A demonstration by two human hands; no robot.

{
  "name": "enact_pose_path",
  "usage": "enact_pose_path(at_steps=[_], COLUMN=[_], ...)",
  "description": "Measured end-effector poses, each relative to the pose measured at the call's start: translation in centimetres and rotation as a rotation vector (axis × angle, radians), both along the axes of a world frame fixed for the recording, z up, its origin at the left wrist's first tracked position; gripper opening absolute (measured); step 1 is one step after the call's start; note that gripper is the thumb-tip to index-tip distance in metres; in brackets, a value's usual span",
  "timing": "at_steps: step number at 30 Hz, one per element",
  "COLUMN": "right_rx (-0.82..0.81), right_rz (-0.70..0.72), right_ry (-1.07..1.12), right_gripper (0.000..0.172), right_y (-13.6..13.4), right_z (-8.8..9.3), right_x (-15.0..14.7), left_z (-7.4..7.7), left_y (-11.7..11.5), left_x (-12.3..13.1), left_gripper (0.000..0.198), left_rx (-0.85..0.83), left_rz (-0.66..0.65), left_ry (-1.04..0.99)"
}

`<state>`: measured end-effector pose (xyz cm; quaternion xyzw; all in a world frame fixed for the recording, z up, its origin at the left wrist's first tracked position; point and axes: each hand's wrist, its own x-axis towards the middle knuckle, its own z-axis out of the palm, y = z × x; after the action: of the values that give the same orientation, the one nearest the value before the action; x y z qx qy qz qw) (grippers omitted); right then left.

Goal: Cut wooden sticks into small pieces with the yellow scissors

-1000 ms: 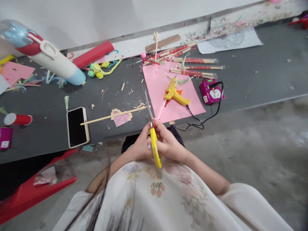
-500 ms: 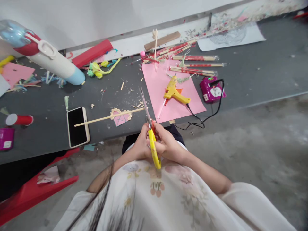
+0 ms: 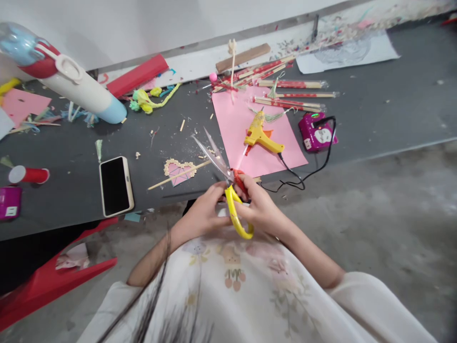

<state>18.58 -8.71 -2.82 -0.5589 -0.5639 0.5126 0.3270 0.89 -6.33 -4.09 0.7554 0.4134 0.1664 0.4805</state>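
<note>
My right hand (image 3: pixel 262 207) grips a pair of scissors (image 3: pixel 233 202) with one yellow and one red handle loop. Their blades are spread and point up and left over the table's near edge. My left hand (image 3: pixel 205 209) is close beside the yellow loop, thumb and fingers apart; its fingertips are partly hidden. A thin wooden stick (image 3: pixel 160 182) crosses over a pink paper heart (image 3: pixel 180 175) edged with small pale pieces. The stick's right end comes up to the blades; whether it touches them I cannot tell.
Pink paper (image 3: pixel 228 119) lies under a yellow glue gun (image 3: pixel 262 136), wired to a purple box (image 3: pixel 316 133). Wrapped sticks (image 3: pixel 289 104) are behind it. A phone (image 3: pixel 116 186), red thread spool (image 3: pixel 32 175) and tilted bottle (image 3: pixel 82 93) are on the left. A red stool (image 3: pixel 89 271) stands below.
The scissor blades have spread apart. The stick's left end has shifted right, off the phone. My left hand has drawn slightly away from the right, its thumb and fingers parting.
</note>
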Motion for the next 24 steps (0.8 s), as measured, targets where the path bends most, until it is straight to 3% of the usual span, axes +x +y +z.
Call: enact_pose_path(at_steps=[1, 3, 6, 8, 12, 16, 24], right_rx=[0.015, 0.029, 0.024, 0.021, 0.032, 0.057, 0.135], right_rz=[0.001, 0.016, 0.07, 0.106, 0.148, 0.128, 0.128], right_ry=[-0.061, -0.147, -0.218, -0.232, -0.223, -0.222, -0.199], right_gripper=[0.024, 0.03, 0.037, 0.039, 0.041, 0.04, 0.055], right_y=[0.0, -0.2, -0.6, -0.9, -1.3, -1.4, -1.3], right_z=[0.0, 0.1, 0.2, 0.4, 0.6, 0.9, 1.1], right_x=[0.5, 1.4, 2.3, 2.5, 2.4, 1.9, 1.8], left_z=[0.9, 2.4, 3.3, 3.0, 1.5, 0.4, 1.7], left_y=[0.1, 0.2, 0.6, 1.0, 1.6, 1.2, 0.9], left_x=[-0.4, -1.1, -1.7, -1.9, -2.2, -2.3, -1.8], left_gripper=[0.049, 0.026, 0.028, 0.031, 0.016, 0.021, 0.025], left_rx=[0.075, 0.315, 0.771, 0.907, 0.839, 0.884, 0.702], left_rz=[-0.039, 0.045, 0.287, 0.349, 0.23, 0.254, 0.272], left_ry=[0.009, 0.004, 0.06, 0.159, 0.25, 0.241, 0.214])
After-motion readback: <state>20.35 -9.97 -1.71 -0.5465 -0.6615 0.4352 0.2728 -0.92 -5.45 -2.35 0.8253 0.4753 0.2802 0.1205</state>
